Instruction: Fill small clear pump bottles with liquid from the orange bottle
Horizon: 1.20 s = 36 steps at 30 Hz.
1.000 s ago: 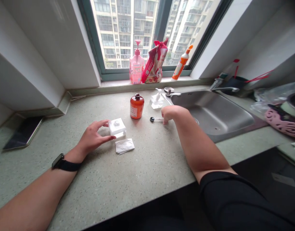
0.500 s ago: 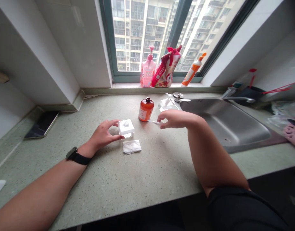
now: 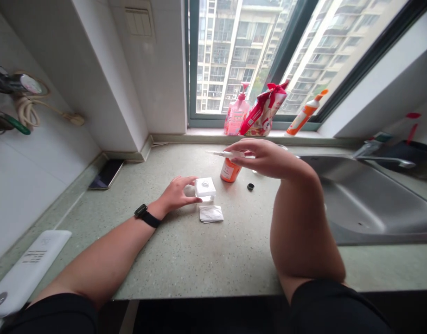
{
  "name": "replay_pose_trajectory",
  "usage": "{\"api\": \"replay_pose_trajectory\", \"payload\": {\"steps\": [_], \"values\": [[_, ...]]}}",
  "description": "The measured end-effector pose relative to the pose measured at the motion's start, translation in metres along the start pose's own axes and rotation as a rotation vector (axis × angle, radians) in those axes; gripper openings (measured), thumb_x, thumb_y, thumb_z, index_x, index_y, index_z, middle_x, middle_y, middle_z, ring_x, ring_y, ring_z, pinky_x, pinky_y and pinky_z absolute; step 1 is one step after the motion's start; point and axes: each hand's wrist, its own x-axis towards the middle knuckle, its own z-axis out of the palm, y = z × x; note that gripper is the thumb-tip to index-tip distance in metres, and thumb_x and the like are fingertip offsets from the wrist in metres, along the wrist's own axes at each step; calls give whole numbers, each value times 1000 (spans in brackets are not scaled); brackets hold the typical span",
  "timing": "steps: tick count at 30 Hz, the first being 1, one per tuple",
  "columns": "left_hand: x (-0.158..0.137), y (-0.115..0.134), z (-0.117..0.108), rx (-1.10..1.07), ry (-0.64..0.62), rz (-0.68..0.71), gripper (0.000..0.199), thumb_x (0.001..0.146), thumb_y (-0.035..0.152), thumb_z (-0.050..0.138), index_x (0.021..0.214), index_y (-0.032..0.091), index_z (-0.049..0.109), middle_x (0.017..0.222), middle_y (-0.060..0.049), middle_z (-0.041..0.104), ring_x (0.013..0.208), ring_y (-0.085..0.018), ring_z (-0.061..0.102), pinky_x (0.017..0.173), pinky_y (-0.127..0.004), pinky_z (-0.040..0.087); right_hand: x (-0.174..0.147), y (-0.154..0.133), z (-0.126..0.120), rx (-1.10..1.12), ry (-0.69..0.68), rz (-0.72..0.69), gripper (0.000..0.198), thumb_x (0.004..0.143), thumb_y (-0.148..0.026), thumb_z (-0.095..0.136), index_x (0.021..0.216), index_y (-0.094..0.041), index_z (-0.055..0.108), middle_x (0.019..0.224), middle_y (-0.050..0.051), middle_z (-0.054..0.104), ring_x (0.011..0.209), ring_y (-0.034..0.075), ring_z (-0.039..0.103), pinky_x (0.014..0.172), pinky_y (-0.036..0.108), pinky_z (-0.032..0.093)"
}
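My left hand (image 3: 178,192) grips a square clear bottle with a white top (image 3: 205,185) from its left side, thumb in front and fingers behind. The bottle stands upright on the counter, a small round neck on its top. My right hand (image 3: 265,157) holds a slim white tube with a narrow tip (image 3: 222,153) nearly level, the tip pointing left. Under that hand stands an orange-brown bottle with a pale label (image 3: 229,172), its top hidden by my fingers. A folded white tissue (image 3: 211,214) lies just in front of the square bottle. A small black cap (image 3: 250,186) rests right of the orange bottle.
The steel sink (image 3: 366,199) and its faucet (image 3: 387,157) are on the right. A pink pump bottle (image 3: 237,116), a red bag (image 3: 265,111) and an orange-white bottle (image 3: 305,116) line the windowsill. A dark phone (image 3: 106,174) and a white power bank (image 3: 28,266) lie left.
My right hand has risen with the white tube, moving from right of the orange bottle to over it. My left hand keeps hold of the square bottle. The view has turned left.
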Motion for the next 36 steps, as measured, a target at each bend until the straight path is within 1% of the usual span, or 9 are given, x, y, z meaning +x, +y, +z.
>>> {"api": "replay_pose_trajectory", "payload": {"steps": [3, 6, 9, 11, 14, 19, 23, 28, 36], "values": [[0, 1, -1, -15, -8, -1, 81, 79, 57, 94, 146, 23, 67, 129, -13, 79, 121, -34, 74, 115, -53, 51, 4, 2, 7, -42, 25, -26, 47, 96, -54, 67, 131, -23, 72, 119, 10, 79, 106, 26, 72, 92, 39, 56], [0, 3, -1, -23, -29, -6, 80, 80, 57, 93, 148, 24, 65, 138, -14, 76, 126, -34, 73, 117, -55, 50, 6, 5, 15, -145, 16, -27, 41, 91, -51, 74, 122, -24, 71, 113, 9, 79, 98, 25, 71, 84, 37, 55], [0, 4, -2, -26, -36, 2, 75, 82, 56, 92, 147, 26, 66, 142, -13, 74, 128, -34, 71, 118, -56, 49, 7, 1, 20, -215, -30, -35, 30, 93, -48, 72, 113, -26, 73, 105, 6, 79, 88, 22, 69, 78, 34, 52], [0, 4, -2, -32, -33, 7, 75, 82, 54, 92, 146, 26, 66, 139, -13, 75, 128, -34, 71, 116, -55, 50, 8, -4, 22, -231, -39, -43, 28, 96, -47, 68, 112, -26, 75, 103, 5, 79, 87, 22, 69, 78, 34, 50], [0, 3, -3, -43, -31, -2, 78, 81, 54, 94, 147, 25, 66, 132, -12, 77, 125, -33, 72, 113, -53, 52, 10, -8, 25, -256, -35, -44, 29, 97, -46, 67, 114, -25, 76, 104, 6, 78, 91, 22, 70, 80, 34, 50], [0, 3, -2, -45, -40, -4, 78, 82, 54, 93, 148, 24, 64, 137, -12, 75, 125, -33, 71, 114, -53, 52, 13, -6, 33, -297, -19, -58, 28, 98, -44, 68, 116, -24, 76, 108, 7, 79, 96, 24, 70, 81, 34, 48], [-1, 4, -2, -20, -41, -17, 81, 82, 60, 91, 150, 25, 63, 131, -12, 77, 122, -33, 72, 112, -54, 54, 17, -6, 45, -322, -46, -54, 27, 98, -41, 69, 117, -25, 77, 110, 7, 78, 95, 24, 69, 80, 33, 47], [-1, 3, -2, -12, -44, -10, 81, 83, 62, 89, 150, 26, 63, 137, -12, 75, 124, -34, 72, 112, -55, 54, 26, -9, 64, -292, -105, -79, 25, 96, -29, 68, 118, -27, 79, 123, 8, 75, 100, 24, 70, 82, 33, 47], [0, 2, 0, -38, -34, -17, 82, 82, 65, 88, 149, 25, 63, 142, -12, 74, 131, -36, 69, 117, -55, 52, 39, -3, 83, -269, -155, -186, 29, 91, -17, 74, 120, -20, 77, 121, 11, 77, 114, 27, 70, 93, 34, 49]]}}
